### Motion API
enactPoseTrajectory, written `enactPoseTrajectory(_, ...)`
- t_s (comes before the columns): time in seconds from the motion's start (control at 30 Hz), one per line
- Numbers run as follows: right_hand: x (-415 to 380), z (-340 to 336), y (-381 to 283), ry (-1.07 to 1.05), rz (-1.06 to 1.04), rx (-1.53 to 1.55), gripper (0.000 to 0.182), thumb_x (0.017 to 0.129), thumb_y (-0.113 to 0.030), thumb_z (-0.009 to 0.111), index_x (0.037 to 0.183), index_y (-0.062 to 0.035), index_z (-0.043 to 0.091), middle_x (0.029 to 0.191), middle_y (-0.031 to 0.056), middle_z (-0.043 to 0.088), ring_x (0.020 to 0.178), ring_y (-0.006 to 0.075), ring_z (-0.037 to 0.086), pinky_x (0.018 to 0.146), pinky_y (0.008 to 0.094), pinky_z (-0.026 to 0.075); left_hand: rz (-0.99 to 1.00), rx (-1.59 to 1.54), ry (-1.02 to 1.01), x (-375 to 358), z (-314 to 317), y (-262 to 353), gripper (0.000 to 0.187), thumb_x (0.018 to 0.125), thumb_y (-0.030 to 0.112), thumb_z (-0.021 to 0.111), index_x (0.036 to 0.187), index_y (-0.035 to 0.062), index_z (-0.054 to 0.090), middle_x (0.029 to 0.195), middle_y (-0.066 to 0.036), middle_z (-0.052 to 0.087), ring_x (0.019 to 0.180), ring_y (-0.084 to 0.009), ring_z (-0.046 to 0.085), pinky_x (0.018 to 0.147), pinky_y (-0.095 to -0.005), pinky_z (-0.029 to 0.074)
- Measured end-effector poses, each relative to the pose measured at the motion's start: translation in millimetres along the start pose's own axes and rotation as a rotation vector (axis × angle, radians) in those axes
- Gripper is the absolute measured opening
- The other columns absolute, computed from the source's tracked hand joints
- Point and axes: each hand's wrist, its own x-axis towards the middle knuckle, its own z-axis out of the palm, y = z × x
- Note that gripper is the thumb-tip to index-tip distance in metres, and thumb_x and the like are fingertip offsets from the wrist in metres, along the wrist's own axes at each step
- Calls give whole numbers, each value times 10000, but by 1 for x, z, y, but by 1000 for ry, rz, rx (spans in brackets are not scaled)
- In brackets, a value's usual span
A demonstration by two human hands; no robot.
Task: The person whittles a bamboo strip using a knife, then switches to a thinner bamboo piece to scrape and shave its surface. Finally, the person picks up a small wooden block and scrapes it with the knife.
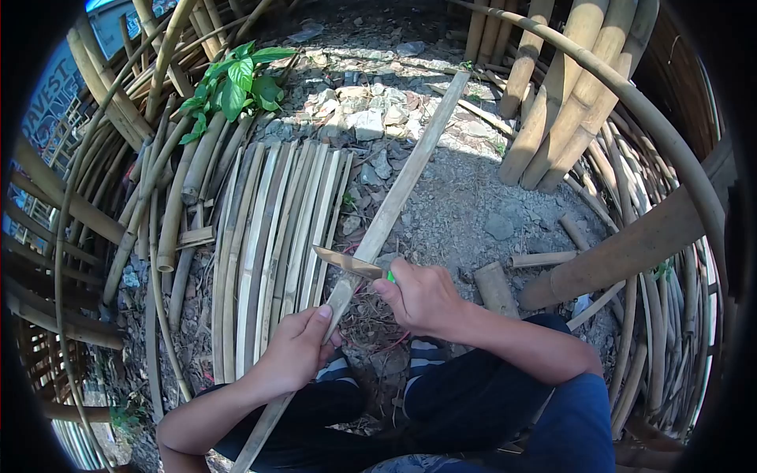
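Note:
My left hand point(293, 347) is wrapped round a long flat bamboo strip point(410, 169), which slants from near my lap up to the far right. In my right hand point(426, 299) is a knife point(349, 262) with a bit of green at its handle. Its blade lies across the strip, a little beyond my left hand, with the tip pointing left. Most of the handle is hidden inside my closed fingers. Just left of the strip, a row of split bamboo strips point(272, 236) lies side by side on the ground.
Thick bamboo poles point(564, 102) stand at the upper right, and a bent pole point(662, 118) arches over that side. A short bamboo piece point(495, 289) lies right of my hand. Broken stones point(367, 118) and a leafy plant point(236, 85) are farther off. More bamboo is piled at left.

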Motion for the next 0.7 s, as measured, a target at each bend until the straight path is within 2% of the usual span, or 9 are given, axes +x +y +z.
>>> enactPoseTrajectory(0.1,2,7,5,-31,24,-36,366,1003,-332,565,809,-25,519,534,124,546,476,347,609,437,435,469,32,98,47,-4,-3,0,486,1092,379,352,876,13,588,603,-13,476,488,-89,451,463,-263,378)
enactPoseTrajectory(0.17,2,9,15,28,-82,-64,385,1006,-347,554,792,-29,520,543,124,545,476,342,604,435,433,463,15,92,37,-4,-1,-3,495,1093,377,347,872,3,584,604,-12,475,494,-90,458,469,-262,383)
enactPoseTrajectory(0.3,9,-8,32,-15,-54,-103,410,1009,-370,541,780,-31,520,558,126,549,475,340,600,435,435,464,3,115,41,-9,0,2,502,1094,377,343,869,-3,582,602,-11,472,493,-93,459,471,-262,388)
enactPoseTrajectory(0.37,10,-7,34,55,-108,-157,428,1015,-389,524,772,-37,519,564,132,551,478,349,594,440,440,467,65,172,46,-7,-1,-3,506,1094,380,339,860,1,578,598,-6,463,487,-93,454,470,-262,392)
enactPoseTrajectory(0.5,20,-25,70,80,-82,-328,418,999,-380,555,753,-42,536,566,128,586,464,326,618,405,432,479,-29,65,19,-16,-2,2,502,1095,380,338,852,8,572,592,0,452,477,-92,441,459,-260,384)
enactPoseTrajectory(0.57,17,-21,67,62,-36,-249,425,1034,-370,489,769,-38,512,563,166,539,503,382,593,455,465,467,2,110,61,-15,-1,-1,499,1095,379,336,844,16,569,587,2,446,467,-90,430,446,-257,374)
enactPoseTrajectory(0.67,23,-23,82,93,86,-249,464,1050,-373,442,766,-14,521,590,206,555,562,431,607,516,507,477,8,81,53,-19,0,2,492,1095,380,336,854,20,569,584,3,447,458,-90,421,436,-255,367)
enactPoseTrajectory(0.7,32,-31,92,90,272,-255,519,1051,-420,411,781,0,554,620,221,589,610,443,628,565,536,491,10,85,53,-21,0,1,492,1095,380,336,854,20,569,584,3,447,458,-90,421,436,-255,367)
